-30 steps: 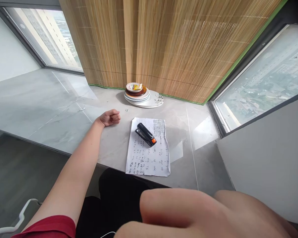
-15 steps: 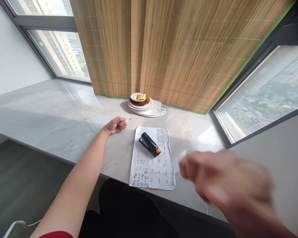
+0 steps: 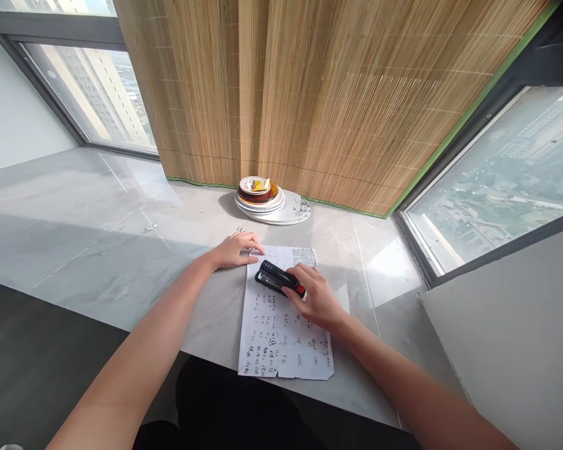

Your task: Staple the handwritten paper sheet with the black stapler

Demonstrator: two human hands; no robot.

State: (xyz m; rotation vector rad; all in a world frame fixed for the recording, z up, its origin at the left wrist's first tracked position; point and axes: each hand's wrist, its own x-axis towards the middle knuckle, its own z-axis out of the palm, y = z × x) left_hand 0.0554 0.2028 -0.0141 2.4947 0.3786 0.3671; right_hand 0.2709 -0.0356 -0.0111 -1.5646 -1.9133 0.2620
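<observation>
My right hand [image 3: 319, 300] is closed round the orange-marked end of a black stapler [image 3: 274, 275], thumb on the near side and fingers over the far side. The stapler lies slantwise over the upper part of a white paper sheet [image 3: 281, 344] covered in handwriting, with a printed block at its top right corner. At the sheet's upper left edge rests my left hand [image 3: 237, 251], its fingers stretched out and thumb apart, fingertips on or just beside the paper.
A stack of plates [image 3: 263, 203] with a small yellow packet [image 3: 261, 185] on top stands by the bamboo blind [image 3: 286, 94]. Loose staples [image 3: 239, 230] lie beyond my left hand, and small scraps [image 3: 150, 229] farther left. The grey ledge [image 3: 206, 325] ends near my lap.
My right hand has come in from the right and taken hold of the stapler. My left hand has unclenched from a fist and moved right to the paper's edge. The view has shifted slightly.
</observation>
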